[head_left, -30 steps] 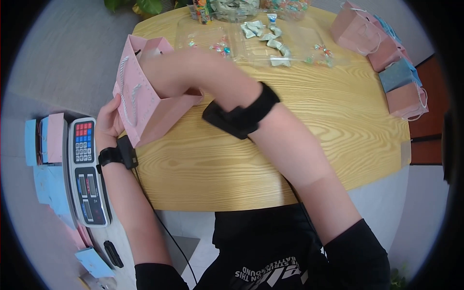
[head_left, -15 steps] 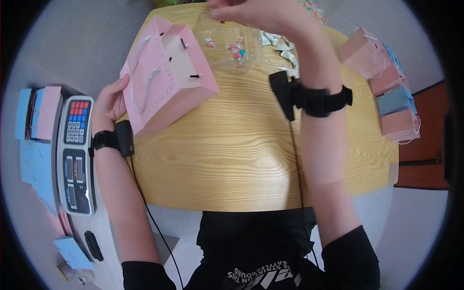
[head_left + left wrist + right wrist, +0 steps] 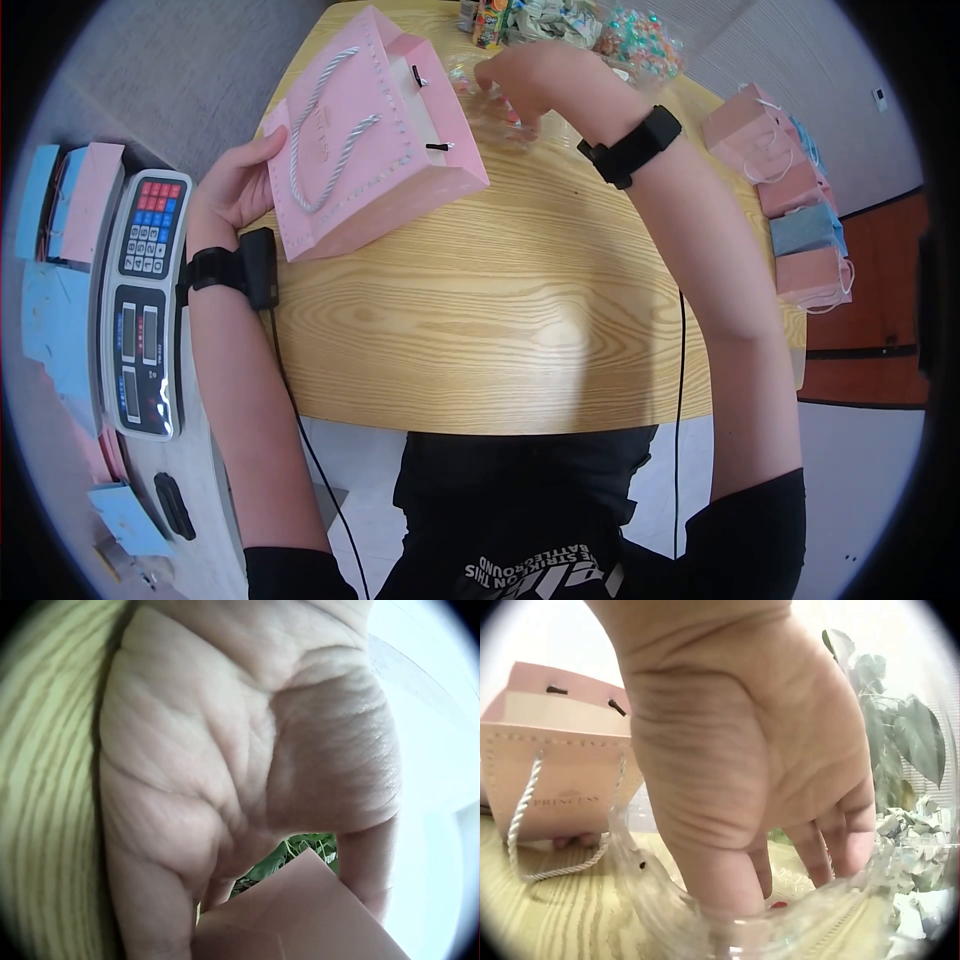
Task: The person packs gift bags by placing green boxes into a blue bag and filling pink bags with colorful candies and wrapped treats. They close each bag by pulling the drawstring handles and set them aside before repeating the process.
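Note:
My left hand point(image 3: 240, 180) grips the side of a pink gift bag point(image 3: 345, 150) with white rope handles, thumb on its front and the other fingers behind. The bag stands tilted at the table's left, its mouth facing right. In the left wrist view, a pink bag edge point(image 3: 292, 915) lies between thumb and fingers. My right hand point(image 3: 545, 80) reaches down into a clear plastic tray point(image 3: 656, 892) with small wrapped candies point(image 3: 462, 80). Its fingers point downward, and the tray wall partly covers the fingertips. A small red piece point(image 3: 778, 905) shows beside them.
Containers of silver-wrapped candies point(image 3: 555, 22) and colourful candies point(image 3: 640, 48) stand at the back beside a printed tube point(image 3: 490, 22). Several pink and blue bags point(image 3: 755, 135) line the right edge. A scale point(image 3: 148, 300) and flat blue bags point(image 3: 60, 320) lie at the left.
My right hand has come out of the pink bag, swung right across the table's far side and gone down into the tray. My left hand still holds the bag.

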`<state>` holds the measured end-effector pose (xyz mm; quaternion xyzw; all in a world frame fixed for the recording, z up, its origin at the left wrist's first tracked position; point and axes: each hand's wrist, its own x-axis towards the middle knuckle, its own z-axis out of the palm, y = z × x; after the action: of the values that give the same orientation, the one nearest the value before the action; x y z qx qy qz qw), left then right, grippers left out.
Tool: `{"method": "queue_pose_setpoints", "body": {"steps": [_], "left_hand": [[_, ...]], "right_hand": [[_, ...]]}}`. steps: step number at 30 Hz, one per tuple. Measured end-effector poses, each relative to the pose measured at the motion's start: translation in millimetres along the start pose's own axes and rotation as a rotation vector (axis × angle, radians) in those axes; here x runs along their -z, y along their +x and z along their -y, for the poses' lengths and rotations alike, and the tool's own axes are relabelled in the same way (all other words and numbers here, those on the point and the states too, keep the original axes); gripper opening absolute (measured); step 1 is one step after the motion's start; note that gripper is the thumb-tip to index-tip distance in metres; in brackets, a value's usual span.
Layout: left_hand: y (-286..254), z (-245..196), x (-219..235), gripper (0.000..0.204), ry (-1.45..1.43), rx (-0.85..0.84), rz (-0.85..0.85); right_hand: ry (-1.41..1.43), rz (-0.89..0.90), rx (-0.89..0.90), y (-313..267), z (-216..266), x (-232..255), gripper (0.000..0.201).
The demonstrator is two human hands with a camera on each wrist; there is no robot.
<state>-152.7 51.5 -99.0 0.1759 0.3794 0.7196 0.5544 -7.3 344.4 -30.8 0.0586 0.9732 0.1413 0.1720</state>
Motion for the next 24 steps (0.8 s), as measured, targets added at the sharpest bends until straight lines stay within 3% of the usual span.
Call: {"method": "queue_pose_setpoints", "body": {"steps": [7, 9, 12, 18, 22, 24], "left_hand": [[1, 0, 1, 0.051, 0.022, 0.005, -0.014], [2, 0, 0, 0.051, 0.022, 0.004, -0.009], [1, 0, -2, 0.051, 0.024, 0.000, 0.004], [1, 0, -2, 0.052, 0.034, 0.003, -0.008], [2, 0, -1, 0.053, 0.044, 0.011, -0.019], [1, 0, -3, 0.053, 0.053, 0.007, -0.012]], "right_hand": [[0.125, 0.018, 0.048, 16, -12, -11, 0.042], [0.219, -0.067, 0.081, 20, -17, -15, 0.025], [0.274, -0.118, 0.119, 15, -19, -11, 0.015], [0.308, -0.441, 0.136, 33, -31, -19, 0.016], [0.318, -0.482, 0.137, 37, -28, -16, 0.017], [0.301, -0.345, 0.104, 37, -23, -13, 0.021]]}}
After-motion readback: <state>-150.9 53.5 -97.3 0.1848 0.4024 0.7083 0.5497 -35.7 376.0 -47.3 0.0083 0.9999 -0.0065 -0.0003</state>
